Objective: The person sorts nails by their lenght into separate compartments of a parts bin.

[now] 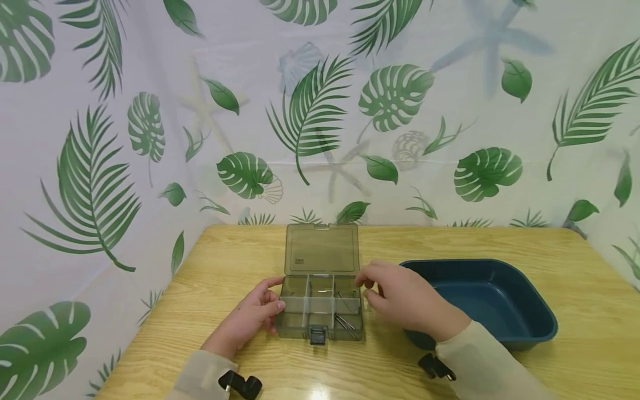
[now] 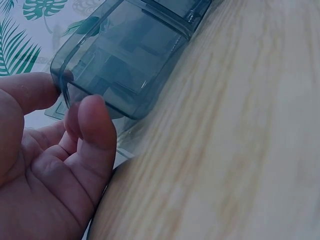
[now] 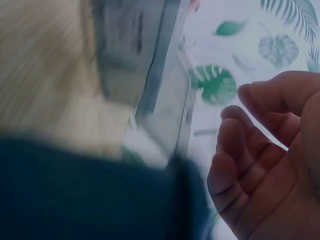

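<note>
A smoky clear plastic compartment box [image 1: 292, 333] stands on the table with its lid [image 1: 322, 250] raised at the back. Thin metal pieces like nails or screws [image 1: 346, 322] lie in its right-hand compartments, with a few more slim ones in the back middle one. My left hand [image 1: 252, 314] holds the box's left side, thumb and index finger at the wall, close up in the left wrist view. Beside the back right compartment is my right hand [image 1: 402, 297], fingers loosely bent. Nothing shows between its fingers [image 3: 232, 137] in the right wrist view.
A dark blue tub [image 1: 542, 316] stands on the wooden table [image 1: 240, 250] to the right, partly behind my right forearm. A leaf-patterned cloth [image 1: 320, 111] hangs along the back and left. The box's dark front latch [image 1: 318, 335] hangs down.
</note>
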`<state>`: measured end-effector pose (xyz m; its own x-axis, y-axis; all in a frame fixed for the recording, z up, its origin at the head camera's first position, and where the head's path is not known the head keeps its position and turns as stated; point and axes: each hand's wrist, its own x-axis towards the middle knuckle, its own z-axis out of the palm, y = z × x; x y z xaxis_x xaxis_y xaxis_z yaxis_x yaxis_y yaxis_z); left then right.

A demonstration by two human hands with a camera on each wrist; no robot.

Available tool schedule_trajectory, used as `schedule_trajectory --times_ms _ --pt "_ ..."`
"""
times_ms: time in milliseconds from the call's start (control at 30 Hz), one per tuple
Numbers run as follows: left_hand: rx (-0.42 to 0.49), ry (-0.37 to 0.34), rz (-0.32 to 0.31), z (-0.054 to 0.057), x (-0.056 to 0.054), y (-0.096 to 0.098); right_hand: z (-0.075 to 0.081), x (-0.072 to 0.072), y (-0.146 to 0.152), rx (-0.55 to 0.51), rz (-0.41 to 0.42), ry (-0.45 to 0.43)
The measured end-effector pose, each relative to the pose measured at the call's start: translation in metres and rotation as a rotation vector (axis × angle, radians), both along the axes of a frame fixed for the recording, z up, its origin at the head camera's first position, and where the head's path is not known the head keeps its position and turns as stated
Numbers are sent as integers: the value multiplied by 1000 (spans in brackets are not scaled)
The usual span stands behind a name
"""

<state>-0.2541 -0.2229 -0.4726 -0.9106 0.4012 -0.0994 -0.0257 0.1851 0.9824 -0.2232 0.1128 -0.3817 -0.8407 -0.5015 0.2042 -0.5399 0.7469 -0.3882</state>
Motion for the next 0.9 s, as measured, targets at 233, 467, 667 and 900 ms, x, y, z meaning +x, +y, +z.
schedule_trajectory --times_ms 233,467,667,900 --pt "1 1 15 -1 -1 1 -11 1 55 7 -80 -42" --pt "-6 0 19 -1 -1 0 -20 2 95 60 -128 -107" --pt "-11 0 25 -1 1 0 -33 -3 114 111 -119 -194" --pt "-18 11 19 -1 0 2 -45 -10 122 114 -96 -331"
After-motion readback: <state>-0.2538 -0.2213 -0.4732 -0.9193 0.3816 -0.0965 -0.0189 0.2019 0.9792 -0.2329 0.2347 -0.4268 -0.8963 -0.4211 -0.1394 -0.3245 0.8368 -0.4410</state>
